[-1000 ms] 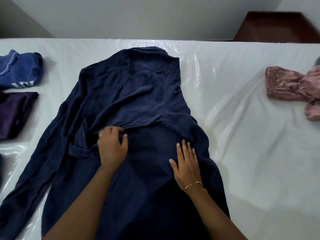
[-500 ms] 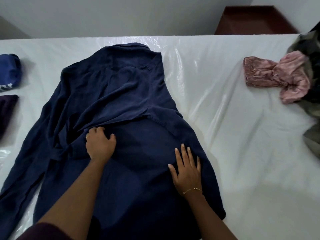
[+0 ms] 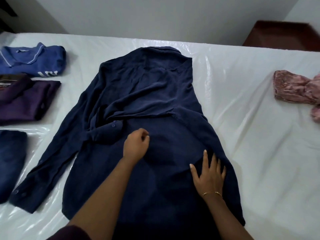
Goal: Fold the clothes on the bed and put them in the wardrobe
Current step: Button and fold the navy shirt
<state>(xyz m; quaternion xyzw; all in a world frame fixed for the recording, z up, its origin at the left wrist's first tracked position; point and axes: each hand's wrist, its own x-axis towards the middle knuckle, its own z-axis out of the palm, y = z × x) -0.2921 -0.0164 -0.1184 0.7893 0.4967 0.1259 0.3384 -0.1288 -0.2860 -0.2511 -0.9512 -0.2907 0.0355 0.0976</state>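
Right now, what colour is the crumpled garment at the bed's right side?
Pink, seen in the head view.

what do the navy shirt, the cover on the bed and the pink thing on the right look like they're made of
Navy shirt: thin woven cloth, matte, perhaps linen or cotton; it drapes in soft creases and has small buttons on its cuffs.
Bed cover: clear plastic sheet over white; it is glossy, with sharp highlights and crinkles.
Pink garment: soft fabric with a faint sheen and mottled nap, possibly velvet; its edge is gathered.
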